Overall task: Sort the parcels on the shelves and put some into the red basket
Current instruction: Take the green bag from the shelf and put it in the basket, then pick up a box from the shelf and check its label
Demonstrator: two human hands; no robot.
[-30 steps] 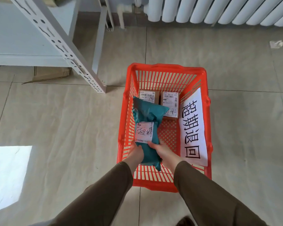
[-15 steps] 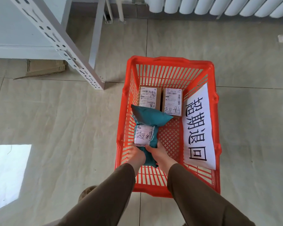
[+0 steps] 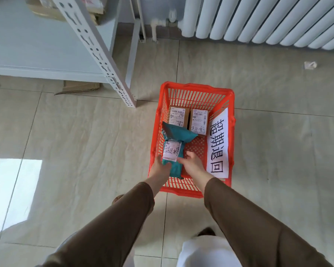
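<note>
A red plastic basket (image 3: 197, 86) stands on the tiled floor, with a white paper sign (image 3: 218, 143) in black characters on its right wall. Two small brown boxes (image 3: 178, 115) (image 3: 200, 120) with labels lie side by side at its far end. A teal bag parcel (image 3: 178, 134) with a white label lies lengthwise in the basket's left half, its top over the left box. My left hand (image 3: 159, 167) grips the parcel's near left edge. My right hand (image 3: 191, 164) is beside it with thumb raised and fingers loose, fingertips touching the parcel's right side.
A grey metal shelf (image 3: 37, 54) with a perforated post (image 3: 96, 47) stands at the left, parcels (image 3: 46, 8) on it and flattened cardboard (image 3: 79, 87) beneath. A white radiator (image 3: 258, 20) runs along the far wall. A paper scrap (image 3: 309, 64) lies on the floor at right.
The teal parcel has gone down into the basket and now rests there. My right hand has loosened its hold, thumb lifted. The camera has risen and pulled back.
</note>
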